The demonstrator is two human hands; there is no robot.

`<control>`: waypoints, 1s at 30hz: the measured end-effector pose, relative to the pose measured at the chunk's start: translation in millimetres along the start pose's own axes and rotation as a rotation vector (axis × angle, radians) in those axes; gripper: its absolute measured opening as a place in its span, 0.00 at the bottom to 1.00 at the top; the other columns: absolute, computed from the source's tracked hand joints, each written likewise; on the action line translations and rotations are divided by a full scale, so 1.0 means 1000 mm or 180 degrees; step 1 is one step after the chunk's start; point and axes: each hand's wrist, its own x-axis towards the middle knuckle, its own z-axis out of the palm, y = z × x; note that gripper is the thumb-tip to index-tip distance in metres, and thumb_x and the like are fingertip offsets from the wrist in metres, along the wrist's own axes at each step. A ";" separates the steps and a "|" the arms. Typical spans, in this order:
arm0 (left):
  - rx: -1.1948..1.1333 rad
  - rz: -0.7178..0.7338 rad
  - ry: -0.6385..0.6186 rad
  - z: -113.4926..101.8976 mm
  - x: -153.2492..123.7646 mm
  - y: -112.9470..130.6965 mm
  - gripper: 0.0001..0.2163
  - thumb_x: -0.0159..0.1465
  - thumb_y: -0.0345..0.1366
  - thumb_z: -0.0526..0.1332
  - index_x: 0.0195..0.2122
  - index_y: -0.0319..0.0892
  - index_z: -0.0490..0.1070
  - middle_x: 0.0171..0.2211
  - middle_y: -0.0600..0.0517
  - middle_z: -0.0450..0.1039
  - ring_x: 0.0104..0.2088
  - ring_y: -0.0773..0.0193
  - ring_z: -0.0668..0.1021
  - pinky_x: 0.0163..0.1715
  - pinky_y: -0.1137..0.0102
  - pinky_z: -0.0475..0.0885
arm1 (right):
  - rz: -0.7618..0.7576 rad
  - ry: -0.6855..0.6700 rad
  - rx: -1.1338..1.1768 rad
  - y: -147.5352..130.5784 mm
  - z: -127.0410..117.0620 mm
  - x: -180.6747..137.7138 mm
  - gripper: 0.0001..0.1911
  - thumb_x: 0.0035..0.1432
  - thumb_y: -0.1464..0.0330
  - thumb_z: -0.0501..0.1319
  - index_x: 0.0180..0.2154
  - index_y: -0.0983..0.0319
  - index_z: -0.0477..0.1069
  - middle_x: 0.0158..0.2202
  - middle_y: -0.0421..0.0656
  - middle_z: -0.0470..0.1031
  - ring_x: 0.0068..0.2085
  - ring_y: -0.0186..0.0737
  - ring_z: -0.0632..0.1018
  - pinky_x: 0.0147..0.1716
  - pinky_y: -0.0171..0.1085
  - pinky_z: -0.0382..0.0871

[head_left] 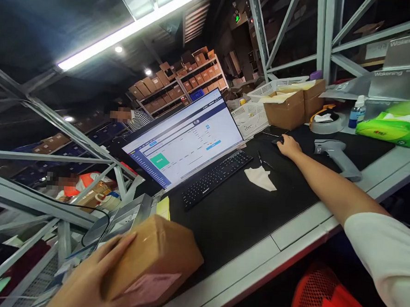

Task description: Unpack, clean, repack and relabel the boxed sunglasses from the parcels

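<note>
Brown taped parcel (155, 257), one, in left hand (91, 283); right hand (289, 145) perhaps on one mouse (277, 141).

Left hand (89, 280) gripping taped box (155, 261); right hand (289, 146) seemingly on mouse (277, 141)

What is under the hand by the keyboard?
The right hand rests on a dark computer mouse on the black mat. The hand covers most of it.

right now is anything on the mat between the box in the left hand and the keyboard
Nothing visible. The left hand holds the box at the desk's near edge, and the stretch of black mat up to the keyboard is bare. The crumpled paper lies off to the right.
</note>
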 end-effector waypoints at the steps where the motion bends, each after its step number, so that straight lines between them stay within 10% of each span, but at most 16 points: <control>1: -0.0199 -0.0013 -0.0084 0.006 0.013 0.006 0.43 0.52 0.58 0.69 0.70 0.69 0.57 0.66 0.54 0.68 0.59 0.38 0.77 0.56 0.48 0.79 | 0.0011 -0.0010 -0.0012 0.000 0.000 0.001 0.33 0.67 0.60 0.56 0.68 0.69 0.60 0.66 0.60 0.66 0.65 0.58 0.70 0.65 0.51 0.63; 8: -0.2023 -0.0237 -0.0193 0.036 0.088 0.008 0.39 0.54 0.61 0.69 0.64 0.48 0.71 0.69 0.44 0.64 0.68 0.39 0.67 0.69 0.44 0.59 | 0.0026 -0.0001 -0.0192 -0.001 0.004 0.006 0.33 0.68 0.61 0.53 0.68 0.71 0.59 0.66 0.62 0.65 0.65 0.58 0.69 0.63 0.51 0.63; 14: -0.2831 -0.0775 -0.0108 0.038 0.098 0.020 0.35 0.53 0.59 0.71 0.58 0.46 0.76 0.66 0.43 0.69 0.65 0.37 0.72 0.68 0.43 0.63 | -0.0025 -0.0055 -0.0364 0.000 0.008 0.010 0.33 0.71 0.57 0.52 0.69 0.69 0.58 0.68 0.63 0.62 0.65 0.58 0.67 0.63 0.53 0.60; 25: -0.2034 -0.0025 0.0312 0.041 0.049 0.057 0.20 0.68 0.52 0.62 0.59 0.54 0.74 0.68 0.50 0.67 0.70 0.45 0.65 0.72 0.38 0.41 | 0.0034 -0.0060 -0.0517 0.001 0.005 0.012 0.36 0.70 0.54 0.49 0.69 0.72 0.59 0.67 0.67 0.62 0.67 0.59 0.66 0.63 0.48 0.60; 30: -0.1624 0.0393 -0.0164 0.017 0.068 0.057 0.25 0.70 0.50 0.57 0.66 0.50 0.68 0.70 0.48 0.63 0.69 0.46 0.65 0.70 0.47 0.56 | -0.0056 -0.0051 -0.0623 -0.001 0.003 0.011 0.37 0.69 0.55 0.48 0.68 0.74 0.60 0.66 0.69 0.63 0.67 0.63 0.66 0.64 0.53 0.60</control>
